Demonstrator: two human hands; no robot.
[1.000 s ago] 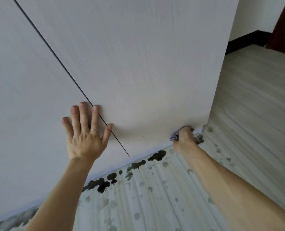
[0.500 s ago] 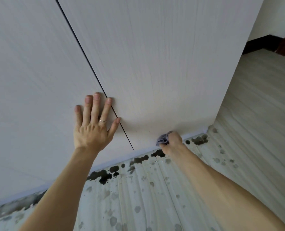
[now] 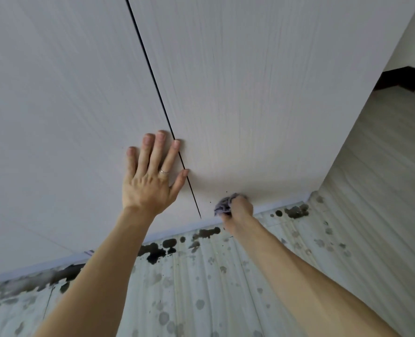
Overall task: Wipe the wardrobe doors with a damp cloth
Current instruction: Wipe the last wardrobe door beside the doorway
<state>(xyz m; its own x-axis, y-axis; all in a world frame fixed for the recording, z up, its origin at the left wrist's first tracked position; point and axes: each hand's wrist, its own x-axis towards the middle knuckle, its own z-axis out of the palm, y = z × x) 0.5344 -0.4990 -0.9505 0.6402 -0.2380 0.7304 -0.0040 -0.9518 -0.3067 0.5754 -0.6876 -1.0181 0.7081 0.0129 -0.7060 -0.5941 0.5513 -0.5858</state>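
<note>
Down at the bottom edge of the right door (image 3: 250, 105), I am holding the cloth (image 3: 222, 207) bunched in my right hand (image 3: 239, 210), fingers curled round it, and pressing it to the panel just above the plinth (image 3: 274, 206). That edge is running sideways, climbing a little to the right in my view, and the cloth is sitting on it just right of the seam (image 3: 158, 93) between the two doors. My left hand (image 3: 150, 183) is lying flat with its fingers spread, up and to the left of the cloth, near it but not touching. The palm is resting on the left door (image 3: 55, 105), and the index finger and thumb are reaching across the seam. So the right hand is the one on the cloth, and the left is only bracing. Below, the floor (image 3: 225, 300) is showing dark stains (image 3: 156, 251) along the plinth. Compared with a second ago, the cloth has been travelling left along the edge, away from the wardrobe's corner and towards the seam, while the left hand has been keeping its place. I judge the stroke is about to meet the seam.
</note>
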